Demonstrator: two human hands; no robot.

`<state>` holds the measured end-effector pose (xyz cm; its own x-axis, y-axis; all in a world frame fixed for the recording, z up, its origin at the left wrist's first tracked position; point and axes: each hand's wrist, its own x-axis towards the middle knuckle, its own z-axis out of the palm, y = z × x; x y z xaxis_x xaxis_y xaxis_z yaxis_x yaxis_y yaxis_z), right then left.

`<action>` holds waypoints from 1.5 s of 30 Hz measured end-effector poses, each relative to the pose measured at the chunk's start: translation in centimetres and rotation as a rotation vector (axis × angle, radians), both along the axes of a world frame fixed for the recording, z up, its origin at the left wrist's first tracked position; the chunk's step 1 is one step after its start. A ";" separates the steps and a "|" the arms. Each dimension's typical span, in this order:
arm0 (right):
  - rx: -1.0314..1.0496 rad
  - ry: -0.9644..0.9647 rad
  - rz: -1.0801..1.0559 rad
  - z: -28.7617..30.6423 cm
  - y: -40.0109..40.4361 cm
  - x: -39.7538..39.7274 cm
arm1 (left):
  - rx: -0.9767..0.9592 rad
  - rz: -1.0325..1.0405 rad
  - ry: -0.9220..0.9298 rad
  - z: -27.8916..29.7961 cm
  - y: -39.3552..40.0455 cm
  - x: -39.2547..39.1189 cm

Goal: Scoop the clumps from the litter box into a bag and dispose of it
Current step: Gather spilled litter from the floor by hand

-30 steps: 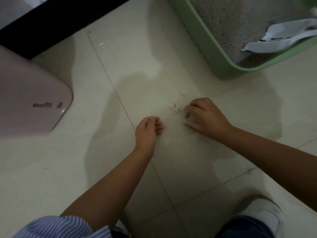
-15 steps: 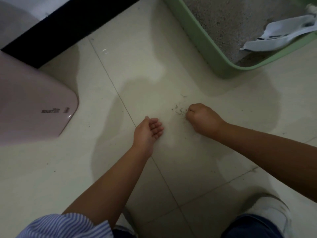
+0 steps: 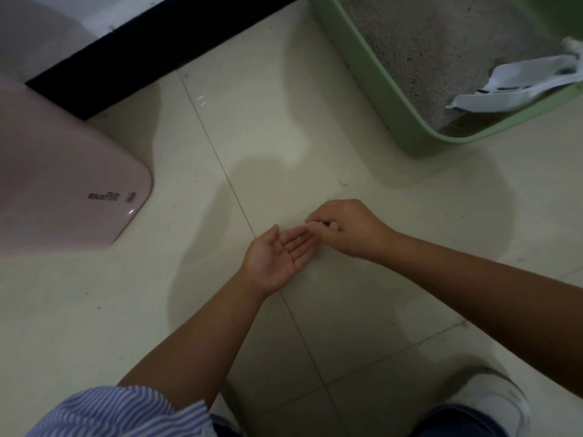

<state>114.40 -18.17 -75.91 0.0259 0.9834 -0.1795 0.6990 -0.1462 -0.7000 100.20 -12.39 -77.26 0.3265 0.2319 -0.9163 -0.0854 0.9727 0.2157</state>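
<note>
The green litter box [image 3: 375,89] stands at the upper right, filled with grey litter [image 3: 441,42]. A white scoop [image 3: 520,83] lies inside it against the near rim. On the tiled floor in front of the box, my left hand [image 3: 277,257] lies palm up with its fingers straight. My right hand [image 3: 350,228] hovers over the left fingertips, its fingers curled and its tips pinched together as on spilled litter grains. The grains themselves are too small to make out. No bag is in view.
A pink rounded appliance [image 3: 63,171] sits on the floor at the left. A black strip [image 3: 164,48] runs along the wall behind it. My white shoe [image 3: 492,402] and a striped sleeve [image 3: 120,411] are at the bottom edge.
My left hand turned palm up and opened. My right hand left the spilled grains on the floor and came over the left fingertips. The grains no longer show on the tile.
</note>
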 end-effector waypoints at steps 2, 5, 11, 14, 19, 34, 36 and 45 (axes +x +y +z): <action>-0.038 -0.057 -0.087 -0.6 -0.5 1.7 | 0.013 0.043 0.006 -0.2 0.0 0.0; -0.037 -0.180 -0.156 -2.1 -1.4 3.7 | 0.030 0.047 0.040 -0.5 0.3 -0.4; -0.094 -0.281 0.060 -3.3 -0.5 1.5 | 0.027 -0.053 0.130 -0.4 -0.1 -0.4; -0.047 -0.351 0.211 -3.8 -0.8 0.8 | 0.037 -0.042 0.157 -0.2 -0.3 0.3; 0.013 -0.423 0.201 -3.2 -2.2 3.3 | 0.015 -0.063 0.158 -0.4 -0.2 0.3; -0.316 -0.309 -0.170 -3.0 -2.7 1.0 | 0.032 -0.071 0.133 -0.6 -0.3 0.2; -0.258 -0.331 -0.173 -3.4 -2.7 1.2 | 0.027 -0.072 0.126 -0.6 -0.3 0.1; -0.211 -0.412 0.013 -3.2 -2.7 1.5 | 0.030 -0.068 0.097 -0.3 -0.1 -0.2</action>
<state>115.92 -20.84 -79.11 0.1247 0.9273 -0.3531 0.9154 -0.2448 -0.3195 100.04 -12.54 -77.52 0.2529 0.2400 -0.9372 0.0034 0.9685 0.2490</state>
